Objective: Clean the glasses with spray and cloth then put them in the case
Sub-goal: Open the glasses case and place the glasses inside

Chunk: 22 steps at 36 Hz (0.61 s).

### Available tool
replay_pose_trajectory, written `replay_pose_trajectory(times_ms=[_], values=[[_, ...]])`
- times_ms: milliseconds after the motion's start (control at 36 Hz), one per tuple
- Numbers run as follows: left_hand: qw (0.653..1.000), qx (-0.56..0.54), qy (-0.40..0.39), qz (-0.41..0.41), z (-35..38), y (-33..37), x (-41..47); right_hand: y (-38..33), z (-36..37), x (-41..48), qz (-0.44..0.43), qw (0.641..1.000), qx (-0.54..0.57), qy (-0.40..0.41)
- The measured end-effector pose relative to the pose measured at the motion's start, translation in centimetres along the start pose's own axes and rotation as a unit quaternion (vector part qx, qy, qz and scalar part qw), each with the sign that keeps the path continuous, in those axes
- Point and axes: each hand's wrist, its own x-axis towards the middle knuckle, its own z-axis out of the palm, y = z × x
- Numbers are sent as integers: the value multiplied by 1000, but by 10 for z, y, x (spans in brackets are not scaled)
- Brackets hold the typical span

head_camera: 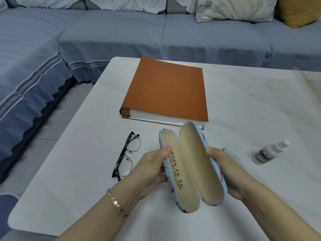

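On the white table (73,171), black-rimmed folded glasses (126,156) lie at nine o'clock of our hands. Our left hand (152,168) and right hand (224,168) each grip one half of the light-blue patterned hard case (191,168), held open. A small white spray bottle (268,153) lies at three o'clock.

Bottle (267,153) label too small to read; fingers of both hands hidden behind case (191,167).
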Motion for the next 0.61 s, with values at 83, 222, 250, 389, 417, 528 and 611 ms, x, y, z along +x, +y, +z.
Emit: replay_pose_trajectory(times_ms=[83,222,250,389,417,528,611], values=[[1000,-4,17,-12,-2,-3,1,2,-5,-3,32,999,-3,10],[998,48,35,4,-10,-9,-2,14,-10,1,14,997,-80,13],[997,61,40,10,-12,-10,-3,14,-9,2,1,994,-103,19],[990,93,89,51,-20,-9,-4,16,2,16,-45,983,-178,34],[989,98,95,55,-21,-8,-4,16,6,19,-50,983,-173,37],[980,131,131,73,-22,-8,0,22,23,33,-57,978,-193,50],[972,161,144,91,-23,-10,4,29,32,38,-41,974,-212,68]])
